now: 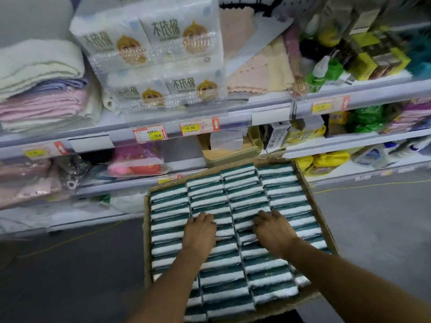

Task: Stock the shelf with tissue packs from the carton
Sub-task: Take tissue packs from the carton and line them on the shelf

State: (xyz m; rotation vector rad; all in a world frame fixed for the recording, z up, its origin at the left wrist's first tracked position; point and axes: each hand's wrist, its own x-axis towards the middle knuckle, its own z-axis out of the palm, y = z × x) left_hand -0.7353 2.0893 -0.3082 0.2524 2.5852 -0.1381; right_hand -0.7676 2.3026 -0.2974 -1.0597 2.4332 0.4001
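We observe an open brown corrugated cardboard carton standing on the grey floor in front of the shelving, its far edge close to the lower shelves. It is packed in four columns with small rectangular tissue packs in dark green and white soft wrap, set on edge so the tops read as alternating green and white stripes, slightly puffy and creased.

Left hand: palm down on the packs of the second column, fingers bent at the knuckles with the tips pushed down among the packs. We cannot tell whether it has hold of any one pack.

Right hand: palm down across the third column, fingers curled and tips sunk between the packs. Its grip is likewise hidden. Both bare forearms reach in from the bottom edge.

The white metal shelf above carries price labels on its front rail. On it stand large white tissue bundles in clear glossy plastic printed with a cartoon figure, stacked two high. Left of them lies a stack of folded fluffy towels in cream, lilac and pink. To the right lie flat peach cloths with scalloped edges.
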